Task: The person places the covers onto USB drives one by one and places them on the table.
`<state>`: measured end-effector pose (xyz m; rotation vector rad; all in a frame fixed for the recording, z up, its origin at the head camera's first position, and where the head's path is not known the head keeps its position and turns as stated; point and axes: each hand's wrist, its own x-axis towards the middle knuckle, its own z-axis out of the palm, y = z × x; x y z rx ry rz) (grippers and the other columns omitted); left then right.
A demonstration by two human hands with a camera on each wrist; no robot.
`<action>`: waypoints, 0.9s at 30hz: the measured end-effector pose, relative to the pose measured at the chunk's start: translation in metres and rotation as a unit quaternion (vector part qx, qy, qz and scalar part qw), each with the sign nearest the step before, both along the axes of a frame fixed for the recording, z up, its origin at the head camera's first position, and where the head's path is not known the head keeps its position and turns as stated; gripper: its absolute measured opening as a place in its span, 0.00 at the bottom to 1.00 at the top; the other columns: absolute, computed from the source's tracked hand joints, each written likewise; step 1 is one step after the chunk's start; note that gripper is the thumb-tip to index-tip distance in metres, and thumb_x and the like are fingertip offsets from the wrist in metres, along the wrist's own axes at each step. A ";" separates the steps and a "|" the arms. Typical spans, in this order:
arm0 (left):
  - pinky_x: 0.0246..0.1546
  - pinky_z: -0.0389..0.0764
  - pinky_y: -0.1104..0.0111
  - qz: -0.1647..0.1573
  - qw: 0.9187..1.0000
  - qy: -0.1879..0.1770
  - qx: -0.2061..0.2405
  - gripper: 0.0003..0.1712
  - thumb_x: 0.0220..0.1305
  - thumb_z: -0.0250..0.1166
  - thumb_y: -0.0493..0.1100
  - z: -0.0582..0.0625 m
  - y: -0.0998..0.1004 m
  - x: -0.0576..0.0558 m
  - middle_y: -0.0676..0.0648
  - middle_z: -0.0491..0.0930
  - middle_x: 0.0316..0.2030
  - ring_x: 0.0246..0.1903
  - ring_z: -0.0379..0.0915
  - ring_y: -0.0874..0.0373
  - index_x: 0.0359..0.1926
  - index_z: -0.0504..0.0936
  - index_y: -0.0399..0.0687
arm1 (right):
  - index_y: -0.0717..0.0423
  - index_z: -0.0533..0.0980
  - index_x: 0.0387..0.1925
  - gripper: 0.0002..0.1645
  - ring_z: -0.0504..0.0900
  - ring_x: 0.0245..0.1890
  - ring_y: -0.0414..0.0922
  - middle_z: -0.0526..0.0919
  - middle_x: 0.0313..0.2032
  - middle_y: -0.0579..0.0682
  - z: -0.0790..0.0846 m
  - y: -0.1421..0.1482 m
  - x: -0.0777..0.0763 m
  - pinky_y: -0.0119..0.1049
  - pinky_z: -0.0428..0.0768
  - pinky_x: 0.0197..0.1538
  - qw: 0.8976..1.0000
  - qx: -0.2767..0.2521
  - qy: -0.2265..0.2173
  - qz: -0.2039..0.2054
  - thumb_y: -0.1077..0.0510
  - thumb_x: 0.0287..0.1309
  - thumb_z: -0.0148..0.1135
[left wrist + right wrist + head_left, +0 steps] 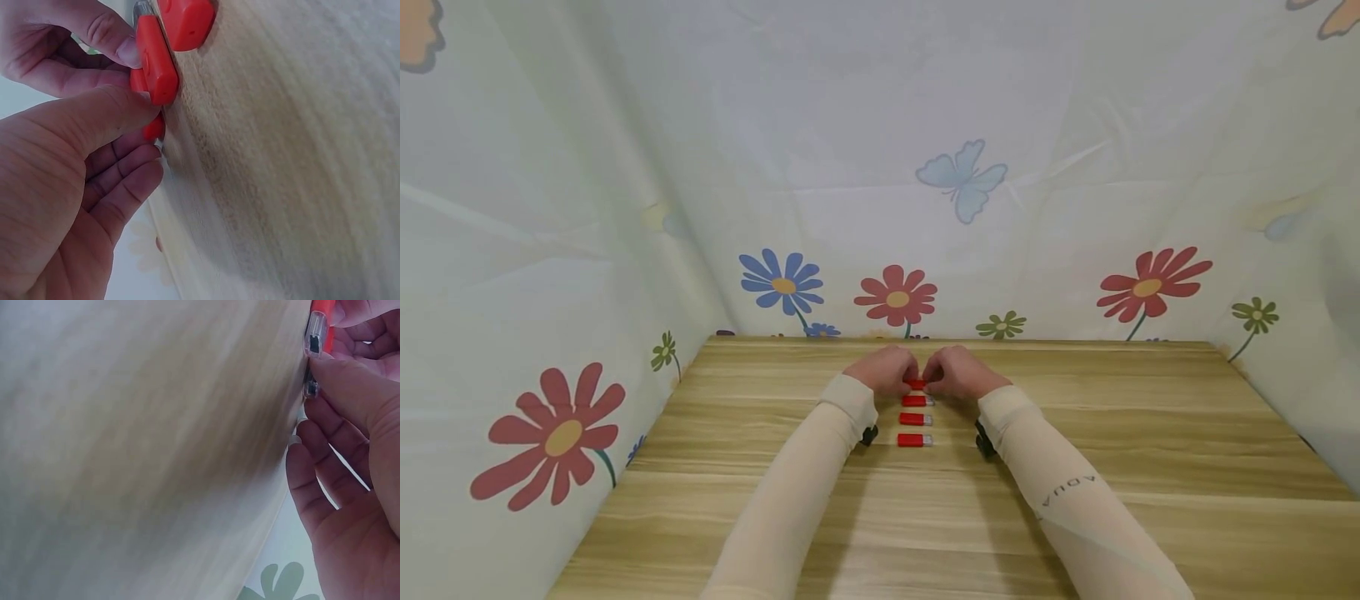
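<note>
Several red USB sticks lie one behind another in a column on the wood-grain table. My left hand (886,371) and right hand (958,373) meet at the farthest USB stick (917,384), pinching it from its two sides between thumb and fingers. Fingertips hide most of that stick. Just in front lies a second USB stick (914,401), its red body (159,59) close by the left thumb and its clear end (316,334) beside the right thumb. Nearer still are a third USB stick (913,419) and the nearest USB stick (913,440), silvery ends to the right.
The wooden table (1135,433) reaches back to a pale curtain (865,167) printed with flowers and a butterfly. More of the same cloth hangs along the left and right sides. Dark wrist straps (985,440) show below the light sleeves.
</note>
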<state>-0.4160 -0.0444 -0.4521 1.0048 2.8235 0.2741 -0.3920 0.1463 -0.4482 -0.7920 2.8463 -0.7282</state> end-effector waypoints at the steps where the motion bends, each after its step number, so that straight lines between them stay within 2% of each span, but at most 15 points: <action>1: 0.41 0.80 0.71 -0.001 1.000 0.002 0.001 0.05 0.63 0.73 0.43 0.000 0.000 0.000 0.56 0.83 0.31 0.33 0.77 0.60 0.40 0.88 0.53 | 0.56 0.87 0.38 0.06 0.82 0.35 0.42 0.89 0.35 0.49 0.000 0.000 0.000 0.42 0.85 0.49 1.000 -0.002 -0.001 0.000 0.61 0.58 0.74; 5: 0.40 0.80 0.72 -0.003 1.000 0.011 0.000 0.04 0.64 0.73 0.43 0.002 -0.001 0.003 0.56 0.83 0.31 0.32 0.76 0.60 0.39 0.87 0.52 | 0.56 0.87 0.37 0.05 0.83 0.36 0.45 0.89 0.35 0.50 0.001 0.001 0.000 0.42 0.85 0.49 1.000 -0.005 -0.001 -0.001 0.62 0.57 0.74; 13: 0.39 0.79 0.72 0.013 1.000 0.001 -0.005 0.04 0.64 0.73 0.43 0.010 -0.003 0.013 0.54 0.83 0.31 0.32 0.76 0.59 0.39 0.87 0.51 | 0.58 0.86 0.36 0.06 0.83 0.36 0.45 0.88 0.34 0.50 0.000 0.000 0.000 0.39 0.84 0.46 1.000 -0.015 -0.004 0.015 0.61 0.56 0.76; 19: 0.36 0.78 0.72 0.022 0.999 -0.020 0.012 0.03 0.63 0.72 0.42 0.006 -0.010 0.004 0.55 0.80 0.29 0.30 0.74 0.59 0.37 0.87 0.52 | 0.56 0.87 0.38 0.08 0.81 0.36 0.43 0.88 0.36 0.48 0.000 0.007 -0.005 0.38 0.83 0.45 0.998 -0.035 -0.043 0.003 0.58 0.57 0.75; 21: 0.31 0.73 0.71 0.021 0.999 -0.025 0.012 0.02 0.63 0.70 0.39 0.004 -0.014 -0.001 0.54 0.73 0.24 0.26 0.68 0.59 0.33 0.85 0.50 | 0.55 0.87 0.39 0.08 0.81 0.36 0.42 0.88 0.37 0.48 -0.001 0.013 -0.007 0.38 0.83 0.45 0.997 -0.046 -0.057 -0.008 0.57 0.58 0.75; 25: 0.29 0.65 0.68 0.014 1.000 -0.014 0.006 0.03 0.62 0.66 0.37 0.003 -0.026 -0.006 0.52 0.65 0.23 0.25 0.60 0.59 0.31 0.82 0.47 | 0.55 0.87 0.43 0.12 0.82 0.38 0.42 0.89 0.40 0.49 -0.006 0.028 -0.008 0.38 0.83 0.44 0.995 -0.065 -0.066 -0.029 0.54 0.61 0.73; 26: 0.30 0.65 0.67 0.011 1.000 -0.009 0.003 0.03 0.63 0.66 0.38 0.004 -0.029 -0.006 0.51 0.65 0.23 0.25 0.60 0.58 0.31 0.82 0.45 | 0.56 0.86 0.45 0.13 0.82 0.38 0.43 0.89 0.41 0.50 -0.007 0.032 -0.008 0.39 0.83 0.45 0.995 -0.070 -0.061 -0.034 0.53 0.62 0.72; 27: 0.32 0.69 0.67 0.011 1.000 -0.003 0.004 0.02 0.63 0.66 0.38 0.005 -0.033 -0.005 0.50 0.70 0.25 0.27 0.63 0.59 0.35 0.84 0.44 | 0.58 0.86 0.46 0.15 0.82 0.39 0.44 0.88 0.42 0.52 -0.007 0.036 -0.007 0.40 0.83 0.45 0.995 -0.074 -0.055 -0.040 0.53 0.63 0.71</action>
